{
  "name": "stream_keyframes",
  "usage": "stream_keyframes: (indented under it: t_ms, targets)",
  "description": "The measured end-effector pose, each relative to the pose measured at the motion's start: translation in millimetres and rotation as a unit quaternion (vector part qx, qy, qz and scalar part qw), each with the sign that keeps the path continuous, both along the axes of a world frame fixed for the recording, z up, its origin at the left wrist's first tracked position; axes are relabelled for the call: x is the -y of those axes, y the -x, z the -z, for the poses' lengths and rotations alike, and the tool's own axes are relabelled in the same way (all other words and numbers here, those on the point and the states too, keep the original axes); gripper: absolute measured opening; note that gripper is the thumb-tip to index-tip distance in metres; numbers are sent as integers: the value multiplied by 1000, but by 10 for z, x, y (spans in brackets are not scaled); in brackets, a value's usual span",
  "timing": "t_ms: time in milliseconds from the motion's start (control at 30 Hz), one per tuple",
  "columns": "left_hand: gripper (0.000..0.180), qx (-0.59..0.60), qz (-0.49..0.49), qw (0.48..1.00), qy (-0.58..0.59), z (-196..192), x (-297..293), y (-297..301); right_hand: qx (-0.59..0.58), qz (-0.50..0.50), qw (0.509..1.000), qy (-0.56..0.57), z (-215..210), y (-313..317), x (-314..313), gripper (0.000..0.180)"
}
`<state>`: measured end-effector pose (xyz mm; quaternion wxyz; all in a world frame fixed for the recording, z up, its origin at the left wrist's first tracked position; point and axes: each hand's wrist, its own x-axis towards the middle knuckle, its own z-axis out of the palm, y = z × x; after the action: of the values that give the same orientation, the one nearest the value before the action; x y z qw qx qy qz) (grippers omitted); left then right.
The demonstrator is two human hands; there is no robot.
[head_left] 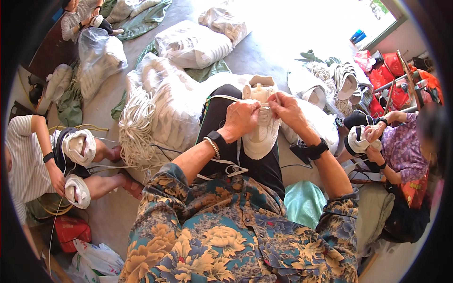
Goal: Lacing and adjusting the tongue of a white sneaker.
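A white sneaker (260, 139) rests on my lap over dark trousers, its toe toward me and its tongue pointing away. My left hand (240, 119) is closed in a pinch on a white shoelace (264, 108) at the left side of the eyelets. From the other side my right hand (289, 112) pinches the lace too, with thumb and forefinger together near the top of the lacing. The exact lace ends are hidden by my fingers. Another loose white lace (233, 169) lies across my thigh below the shoe.
Left of my legs lies a hank of white laces (137, 120) against a clear bag of shoes (165, 89). More white shoes (347, 80) and laces lie at the right. Co-workers sit on both sides, each with white shoes. A green sack (304, 203) is beside my right thigh.
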<state>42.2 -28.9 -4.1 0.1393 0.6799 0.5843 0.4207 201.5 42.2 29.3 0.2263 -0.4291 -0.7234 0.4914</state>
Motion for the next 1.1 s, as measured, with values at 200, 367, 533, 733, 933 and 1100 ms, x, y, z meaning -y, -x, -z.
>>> stream_keyframes:
  t_ms: [200, 367, 533, 733, 933, 1100]
  targets:
    - [17, 157, 84, 972, 155, 54, -57, 160, 66, 18, 985, -158, 61, -72, 213, 18]
    - [17, 239, 166, 912, 290, -70, -39, 279, 64, -47, 973, -218, 60, -19, 236, 18]
    - [13, 250, 81, 944, 199, -54, 10, 292, 92, -9, 988, -127, 134, -98, 7, 21]
    - [16, 33, 6, 996, 85, -34, 46, 329, 15, -4, 999, -44, 179, -103, -39, 11]
    - [16, -133, 3, 991, 5, -21, 15, 251, 76, -15, 994, -81, 25, -75, -66, 24]
    - [18, -236, 43, 970, -46, -93, -13, 262, 150, -62, 967, -196, -45, 67, -25, 21]
